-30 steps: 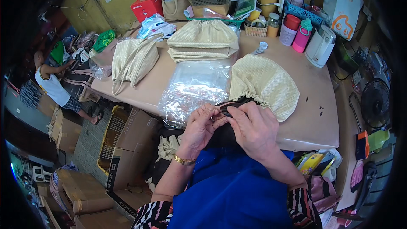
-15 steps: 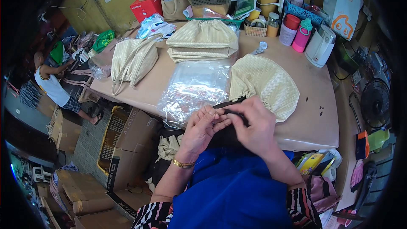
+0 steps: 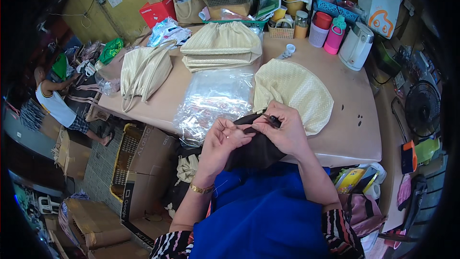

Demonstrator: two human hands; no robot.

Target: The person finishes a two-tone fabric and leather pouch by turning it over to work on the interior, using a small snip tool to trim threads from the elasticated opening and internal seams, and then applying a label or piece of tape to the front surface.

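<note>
At the table's front edge, dark brown-black cloth (image 3: 255,151) hangs between my hands. The fingertips of my left hand (image 3: 221,141) are pinched on its upper edge. My right hand (image 3: 286,128) is closed, with thumb and finger at the same edge close to the left fingertips. It also holds a small dark tool (image 3: 273,121) with a thin pointed end; its exact kind is hard to make out. Just beyond, a cream woven drawstring bag (image 3: 302,93) lies on its side, its gathered part touching the dark cloth. Whether cloth and bag are joined is hidden.
Clear plastic sleeves (image 3: 213,98) lie left of the bag, with stacked cream bags (image 3: 220,48) behind. Another cream bag (image 3: 143,74) lies farther left. A kettle (image 3: 356,45) and pink bottle (image 3: 334,36) stand back right. A person (image 3: 57,100) works at far left.
My hands have lowered slightly and the right wrist has turned, showing the small dark tool. More of the dark cloth is in sight below my fingers. The whole view has shifted slightly.
</note>
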